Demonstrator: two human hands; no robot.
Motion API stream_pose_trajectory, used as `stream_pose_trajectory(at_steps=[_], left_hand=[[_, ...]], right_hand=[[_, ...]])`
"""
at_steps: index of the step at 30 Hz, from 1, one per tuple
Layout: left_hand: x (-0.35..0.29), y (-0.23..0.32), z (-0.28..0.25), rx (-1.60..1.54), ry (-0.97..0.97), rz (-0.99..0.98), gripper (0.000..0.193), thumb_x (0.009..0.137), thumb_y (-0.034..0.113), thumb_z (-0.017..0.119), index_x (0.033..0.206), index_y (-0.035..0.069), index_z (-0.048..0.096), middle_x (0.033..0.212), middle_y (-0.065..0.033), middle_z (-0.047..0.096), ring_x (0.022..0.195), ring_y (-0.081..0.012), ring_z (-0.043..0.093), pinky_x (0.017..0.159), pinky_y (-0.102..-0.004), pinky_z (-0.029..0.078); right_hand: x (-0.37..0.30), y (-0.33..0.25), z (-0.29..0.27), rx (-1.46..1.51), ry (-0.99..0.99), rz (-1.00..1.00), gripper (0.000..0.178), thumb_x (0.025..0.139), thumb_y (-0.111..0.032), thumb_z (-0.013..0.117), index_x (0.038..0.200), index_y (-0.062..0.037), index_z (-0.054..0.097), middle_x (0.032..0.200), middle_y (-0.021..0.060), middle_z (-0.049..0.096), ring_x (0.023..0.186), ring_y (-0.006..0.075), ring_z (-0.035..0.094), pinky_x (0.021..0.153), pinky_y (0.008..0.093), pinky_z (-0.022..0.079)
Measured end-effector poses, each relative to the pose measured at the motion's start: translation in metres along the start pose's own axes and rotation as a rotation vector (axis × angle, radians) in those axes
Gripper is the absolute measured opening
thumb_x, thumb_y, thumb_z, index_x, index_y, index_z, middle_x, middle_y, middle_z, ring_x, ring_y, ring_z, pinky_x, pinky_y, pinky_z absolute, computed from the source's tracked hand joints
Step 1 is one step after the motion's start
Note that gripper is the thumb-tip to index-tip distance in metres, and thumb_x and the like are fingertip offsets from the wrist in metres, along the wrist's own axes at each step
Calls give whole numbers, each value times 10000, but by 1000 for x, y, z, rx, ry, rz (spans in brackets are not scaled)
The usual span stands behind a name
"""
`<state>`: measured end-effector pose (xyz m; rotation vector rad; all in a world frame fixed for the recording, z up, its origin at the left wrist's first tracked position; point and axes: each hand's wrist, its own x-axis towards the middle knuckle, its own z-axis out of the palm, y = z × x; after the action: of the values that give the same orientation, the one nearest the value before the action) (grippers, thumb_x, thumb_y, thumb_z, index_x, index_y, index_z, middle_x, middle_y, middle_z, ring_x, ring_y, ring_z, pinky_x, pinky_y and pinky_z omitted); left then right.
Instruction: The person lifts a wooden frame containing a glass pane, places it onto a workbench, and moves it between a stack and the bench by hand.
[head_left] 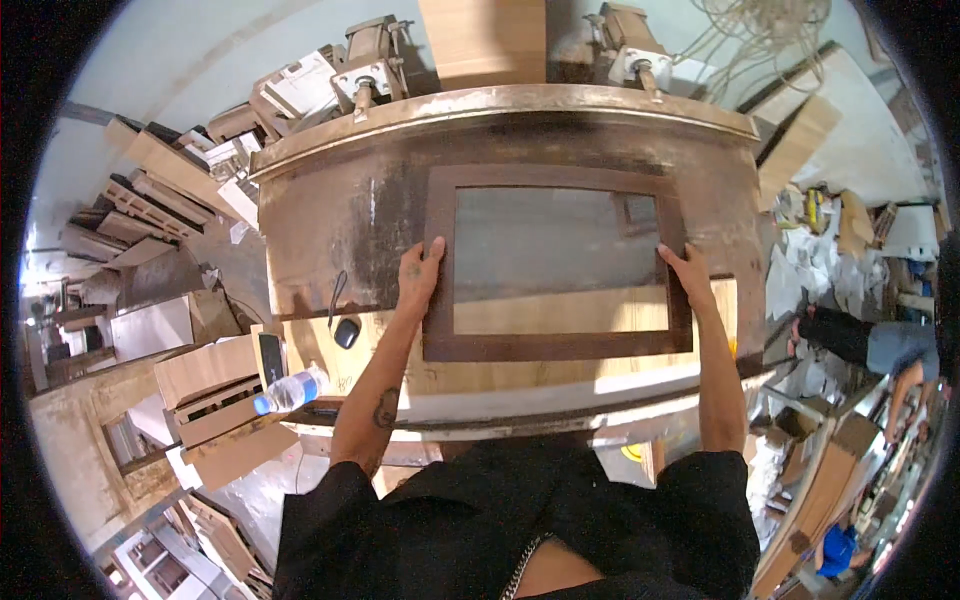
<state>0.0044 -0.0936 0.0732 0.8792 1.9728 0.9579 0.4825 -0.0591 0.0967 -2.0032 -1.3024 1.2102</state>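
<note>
Dark brown wood makes up the rectangular frame (558, 347) that the worker has in both hands, and a clear pane (555, 245) fills its middle. It lies over the centre of the broad, stained bench (335, 225), straight in front of the worker, though I can't tell whether its underside touches the surface. The left hand (420, 274) grips the frame's left side, thumb along the edge; the right hand (687, 274) has closed on the opposite side, its thumb reaching across the face toward the pane. Both forearms are bare below black sleeves (330, 520).

Through the lower part of the pane you can see a pale wooden board (385, 360), which runs along the near side of the bench and shows again past the frame to the left. On that side sit a small rounded black object (347, 333) with a thin dark strap (338, 290) near it, and a clear bottle (290, 390) with a blue cap lies tipped over toward the corner.

Along the far edge, two metal cylinders (366, 75) stand with a light wooden panel (483, 45) between them. Over to the left, boards (160, 205) are heaped in piles; to the right, crumpled white sheets (808, 265) litter the floor, near another person in dark trousers (842, 333).
</note>
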Motion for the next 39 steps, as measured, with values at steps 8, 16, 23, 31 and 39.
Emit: stream_pose_trajectory(at_steps=[8,16,23,31,39], left_hand=[[91,15,31,736,143,466,654,871,530,539,1101,-81,586,1168,-314,532,1122,-434,487,984,-486,353],[106,-17,61,795,201,461,776,939,548,377,1378,-86,303,1489,-258,211,1390,-407,173,1088,-611,85],[80,-21,68,874,226,441,712,958,485,360,1362,-98,301,1477,-248,248,1392,-368,194,1092,-585,124],[75,-22,69,896,248,429,710,959,488,353,1367,-91,295,1478,-226,264,1387,-357,214,1098,-564,134],[81,-20,63,898,274,480,694,957,476,371,1343,-100,346,1464,-226,293,1378,-352,236,1094,-559,146]], right_hand=[[146,-39,29,-676,171,-276,785,757,-652,613,1147,29,602,1161,227,593,1096,314,554,904,404,440],[174,5,86,-594,453,-579,823,873,-623,452,1338,55,403,1424,277,329,1356,405,267,1113,531,167],[151,17,77,-663,466,-565,705,909,-509,470,1326,56,414,1435,252,331,1360,369,281,1122,491,186],[149,11,80,-770,497,-543,711,921,-519,432,1356,41,375,1439,219,344,1358,351,292,1121,466,208],[153,7,85,-773,471,-555,712,921,-530,425,1349,38,385,1427,231,356,1343,356,312,1107,475,226]])
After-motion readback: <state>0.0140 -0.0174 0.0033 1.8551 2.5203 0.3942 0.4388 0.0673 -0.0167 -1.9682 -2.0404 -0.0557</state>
